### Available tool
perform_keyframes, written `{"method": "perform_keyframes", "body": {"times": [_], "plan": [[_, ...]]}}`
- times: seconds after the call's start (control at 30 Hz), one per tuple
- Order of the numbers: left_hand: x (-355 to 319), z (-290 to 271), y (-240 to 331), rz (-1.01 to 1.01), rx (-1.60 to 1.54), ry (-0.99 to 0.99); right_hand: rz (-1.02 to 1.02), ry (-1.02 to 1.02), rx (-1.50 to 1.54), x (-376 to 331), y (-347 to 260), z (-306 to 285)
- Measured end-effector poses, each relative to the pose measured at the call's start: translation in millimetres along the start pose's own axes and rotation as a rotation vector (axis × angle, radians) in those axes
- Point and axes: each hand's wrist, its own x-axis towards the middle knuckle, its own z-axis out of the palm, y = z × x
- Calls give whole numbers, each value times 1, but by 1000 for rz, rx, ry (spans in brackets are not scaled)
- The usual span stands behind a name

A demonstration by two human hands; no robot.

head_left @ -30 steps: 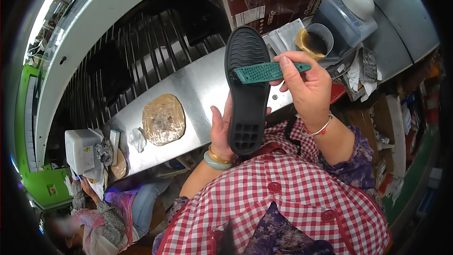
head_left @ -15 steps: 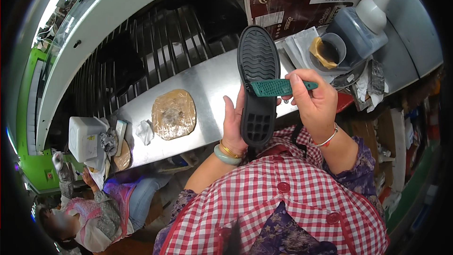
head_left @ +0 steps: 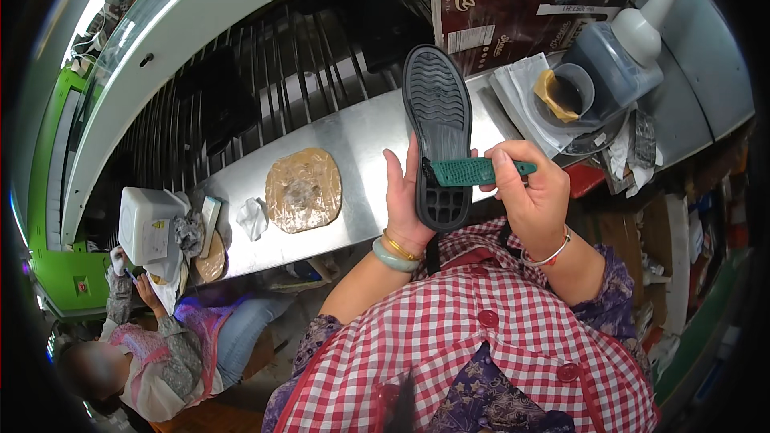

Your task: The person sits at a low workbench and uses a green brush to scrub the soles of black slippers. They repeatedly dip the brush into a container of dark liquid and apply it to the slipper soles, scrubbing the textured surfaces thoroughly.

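Observation:
My left hand (head_left: 410, 203) holds a black shoe sole (head_left: 439, 100) upright from behind, thumb extended along its left side. Wavy ridges cover the sole's toe half, and a grid of square recesses marks the heel. The middle stretch looks shiny and wet. In my right hand (head_left: 529, 188) a green flat-handled brush (head_left: 469, 172) is pinched between thumb and fingers. It lies across the sole just above the heel grid, its dark left end touching near the sole's left edge.
A metal bench (head_left: 365, 140) carries a tape-wrapped brown pad (head_left: 303, 191), crumpled tissue (head_left: 252, 219) and a white container (head_left: 144, 226). At right stand a cup of dark liquid (head_left: 574, 94) and a nozzled bottle (head_left: 613, 64). Behind are dark rods (head_left: 297, 72); a co-worker (head_left: 172, 361) sits left.
The brush has slid down the sole from the middle to just above the heel grid. A larger area of the sole's middle now shines.

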Motion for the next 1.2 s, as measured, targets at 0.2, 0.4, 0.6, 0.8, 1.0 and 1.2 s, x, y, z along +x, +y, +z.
{"method": "perform_keyframes", "body": {"times": [0.2, 0.4, 0.6, 0.8, 1.0, 1.2], "plan": [[2, 2, 1, 14, 19, 30, 3, -31, -51, -5, -8, 1], [5, 4, 1, 14, -20, 39, -35, -59, -72, -13, -7, -1], [5, 5, 2, -20, -21, 32, -104, -93, -107, -15, -11, -3], [2, 9, 6, -59, -37, 50, -94, -197, -109, -14, -19, -12], [-4, 15, 12, -87, -20, 10, -83, -312, -61, -7, -25, -18], [-11, 11, 21, -163, -132, -55, -56, -470, -19, 3, -28, -18]]}}
